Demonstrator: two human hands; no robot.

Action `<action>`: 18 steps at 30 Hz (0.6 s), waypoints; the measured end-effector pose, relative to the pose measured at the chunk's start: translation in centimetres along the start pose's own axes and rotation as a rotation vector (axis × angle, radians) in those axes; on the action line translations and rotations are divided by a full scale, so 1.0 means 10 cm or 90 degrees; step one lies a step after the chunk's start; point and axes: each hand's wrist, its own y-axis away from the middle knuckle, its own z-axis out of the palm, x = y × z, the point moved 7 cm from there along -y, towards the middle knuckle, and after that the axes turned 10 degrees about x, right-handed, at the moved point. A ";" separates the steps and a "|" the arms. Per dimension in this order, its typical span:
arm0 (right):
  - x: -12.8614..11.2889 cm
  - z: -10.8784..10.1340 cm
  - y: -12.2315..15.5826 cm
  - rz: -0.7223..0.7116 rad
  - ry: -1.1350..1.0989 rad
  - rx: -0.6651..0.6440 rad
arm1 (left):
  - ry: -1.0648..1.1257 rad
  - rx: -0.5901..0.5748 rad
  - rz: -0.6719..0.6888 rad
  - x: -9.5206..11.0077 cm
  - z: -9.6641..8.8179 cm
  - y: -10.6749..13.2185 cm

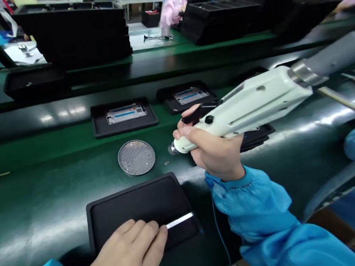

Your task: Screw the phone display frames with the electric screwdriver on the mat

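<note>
My right hand is wrapped round a white electric screwdriver, whose nose points left and a thick grey sleeve trails from its rear. Just left of that nose, a few tiny screws lie on the green bench, close to a round metal dish dotted with small holes. My left hand is over a black tray, its fingers closed on a thin silvery strip that sticks out to the right. The palm hides the rest of that piece.
Behind the dish are two black trays, each with a phone frame. Stacked black trays stand on the raised shelf. A co-worker in pink is across the bench. More dark trays lie beneath the screwdriver.
</note>
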 end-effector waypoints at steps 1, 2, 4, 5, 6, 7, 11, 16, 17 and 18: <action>0.00 -0.01 0.00 -0.006 0.001 -0.002 | 0.004 0.001 -0.003 0.01 -0.01 0.00; -0.01 -0.01 0.00 -0.012 0.000 -0.006 | 0.009 0.001 -0.006 0.01 -0.01 -0.01; 0.00 -0.01 0.00 -0.015 -0.005 -0.014 | 0.018 0.001 -0.013 0.01 0.00 0.00; 0.01 -0.01 0.00 -0.015 -0.009 -0.014 | 0.023 -0.002 -0.016 0.00 0.01 0.01; 0.01 -0.02 -0.01 -0.014 -0.015 -0.011 | 0.026 -0.006 -0.018 0.00 0.02 0.02; 0.02 -0.02 -0.01 -0.014 -0.021 -0.007 | 0.026 -0.009 -0.019 0.00 0.03 0.03; 0.02 -0.02 -0.02 -0.007 -0.040 -0.002 | 0.026 -0.024 -0.007 0.02 0.04 0.03; -0.02 0.00 -0.02 0.003 -0.081 -0.003 | 0.021 -0.087 0.020 0.07 0.07 -0.03; -0.02 0.00 -0.03 0.002 -0.086 -0.001 | 0.020 -0.095 0.023 0.08 0.08 -0.05; -0.03 0.00 -0.03 0.001 -0.088 0.000 | 0.020 -0.101 0.026 0.08 0.08 -0.05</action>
